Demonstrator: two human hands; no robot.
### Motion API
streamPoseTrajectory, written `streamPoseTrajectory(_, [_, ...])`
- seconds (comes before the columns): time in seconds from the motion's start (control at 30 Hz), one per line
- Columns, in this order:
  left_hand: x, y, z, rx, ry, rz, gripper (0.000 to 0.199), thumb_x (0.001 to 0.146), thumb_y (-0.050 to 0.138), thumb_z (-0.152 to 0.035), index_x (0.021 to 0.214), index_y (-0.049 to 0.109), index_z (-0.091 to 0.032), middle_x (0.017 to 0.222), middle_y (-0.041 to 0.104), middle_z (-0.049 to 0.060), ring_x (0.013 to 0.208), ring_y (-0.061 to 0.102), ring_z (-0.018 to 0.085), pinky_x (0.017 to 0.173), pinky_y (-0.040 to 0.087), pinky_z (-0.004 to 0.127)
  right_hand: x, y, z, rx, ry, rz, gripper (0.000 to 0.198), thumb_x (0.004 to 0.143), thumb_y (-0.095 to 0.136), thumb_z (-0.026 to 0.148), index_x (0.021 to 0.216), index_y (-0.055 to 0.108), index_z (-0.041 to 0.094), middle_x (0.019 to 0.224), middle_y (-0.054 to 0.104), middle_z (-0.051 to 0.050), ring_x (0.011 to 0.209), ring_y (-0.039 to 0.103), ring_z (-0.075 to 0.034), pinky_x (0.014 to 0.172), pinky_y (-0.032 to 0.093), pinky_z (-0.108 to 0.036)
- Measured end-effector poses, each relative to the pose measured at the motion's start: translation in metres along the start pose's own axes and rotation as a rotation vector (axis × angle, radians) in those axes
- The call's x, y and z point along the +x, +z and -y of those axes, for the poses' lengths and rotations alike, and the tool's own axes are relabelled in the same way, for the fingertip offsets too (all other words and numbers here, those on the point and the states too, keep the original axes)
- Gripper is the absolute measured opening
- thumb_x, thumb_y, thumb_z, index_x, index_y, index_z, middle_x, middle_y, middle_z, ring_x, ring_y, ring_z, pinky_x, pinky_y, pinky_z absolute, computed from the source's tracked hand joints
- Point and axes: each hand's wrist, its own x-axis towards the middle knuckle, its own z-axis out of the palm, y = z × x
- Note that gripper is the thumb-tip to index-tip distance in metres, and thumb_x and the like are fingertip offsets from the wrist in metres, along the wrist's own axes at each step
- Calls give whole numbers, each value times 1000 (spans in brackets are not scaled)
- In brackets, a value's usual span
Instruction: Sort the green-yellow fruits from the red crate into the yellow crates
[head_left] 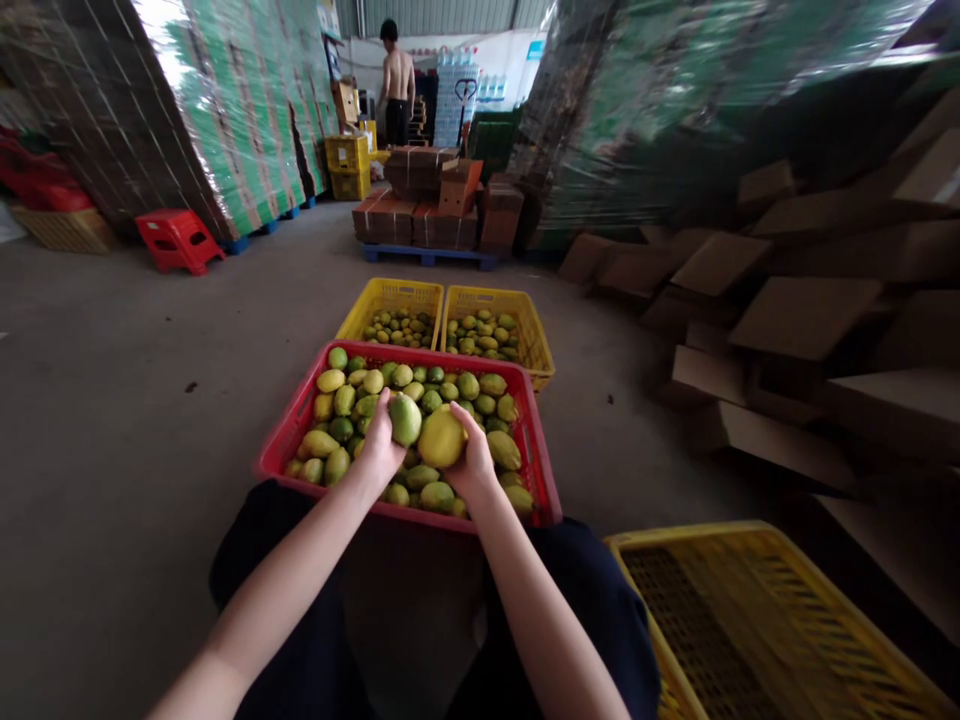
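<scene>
Warehouse floor (187,430): ran grey beneath the crates. Red crate (420,353), one: near edge lay by the knees (592,590), presumably for easy reach; green and yellow fruit (437,497) filled it. Yellow crates (536,335), two: stood past its far edge, also holding fruit. Right hand (474,455), over the red crate's middle: cupped a larger yellow fruit (441,437); left hand (381,440), beside it, a smaller green fruit (406,420), probably so both showed.

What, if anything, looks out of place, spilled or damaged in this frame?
The cardboard on the right: pieces lie tilted and overlapping in a loose heap, unlike the cartons stacked on the blue pallet. Small dark specks mark the floor, unidentifiable here. The held green fruit and yellow fruit show no clear damage.
</scene>
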Motion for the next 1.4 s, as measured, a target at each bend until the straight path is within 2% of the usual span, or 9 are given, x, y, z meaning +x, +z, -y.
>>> streamPoseTrajectory(0.17, [3,-3,-1,55,-76,-58,30,98,43,-37,82,61,-19,78,67,4,78,69,18,68,59,28,5,0,0,14,-7,-41,20,87,60,40,82,60,20,58,64,2,54,64,-17,50,55,-29])
streamPoseTrajectory(0.37, [6,-1,0,165,-77,-92,19,89,62,-33,76,57,-19,64,57,-2,54,56,12,51,54,24,11,-6,1,1,-34,-188,23,84,64,43,79,59,21,54,61,4,45,57,-13,47,53,-25])
streamPoseTrajectory(0.47, [7,-1,-2,122,-84,-43,20,91,59,-31,77,59,-17,65,57,-1,53,56,11,54,55,24,10,-7,2,39,-81,-155,22,83,65,42,79,60,21,57,63,3,48,59,-13,49,54,-24])
streamPoseTrajectory(0.57, [7,-3,-4,55,-90,5,24,95,51,-31,79,61,-16,69,60,1,57,59,11,60,56,24,8,-8,4,50,-15,-143,30,86,58,48,78,60,19,58,64,0,49,61,-15,47,52,-26])
streamPoseTrajectory(0.83, [6,-2,-6,-38,18,-120,29,93,49,-43,76,54,-20,68,56,-1,55,53,12,48,47,24,10,-11,3,71,-39,-237,31,85,51,51,82,57,21,55,60,1,49,61,-17,46,53,-28])
streamPoseTrajectory(0.97, [5,-2,-4,-55,5,-151,22,90,56,-32,73,51,-19,64,52,-3,52,50,10,46,43,20,15,-14,0,19,-45,-218,22,81,58,44,81,57,22,54,61,2,47,60,-16,42,50,-25])
streamPoseTrajectory(1.17, [11,-11,3,-130,-25,-13,25,98,41,-29,95,64,-22,75,66,2,55,58,12,51,48,23,28,-26,-4,-25,68,-68,29,81,56,48,81,60,20,57,66,-4,47,65,-20,39,47,-27])
streamPoseTrajectory(1.27, [14,-13,3,-137,-20,-27,19,97,46,-26,100,64,-24,78,68,1,58,60,13,56,52,25,26,-23,-3,-47,26,-85,28,82,59,47,81,61,19,55,65,-2,46,64,-19,41,49,-26])
streamPoseTrajectory(1.4, [11,-10,-4,-208,-75,-29,23,99,42,-30,92,62,-21,70,64,1,59,62,14,55,54,26,18,-10,1,-44,-29,-79,25,85,59,43,80,60,18,54,64,-1,44,61,-16,40,49,-25])
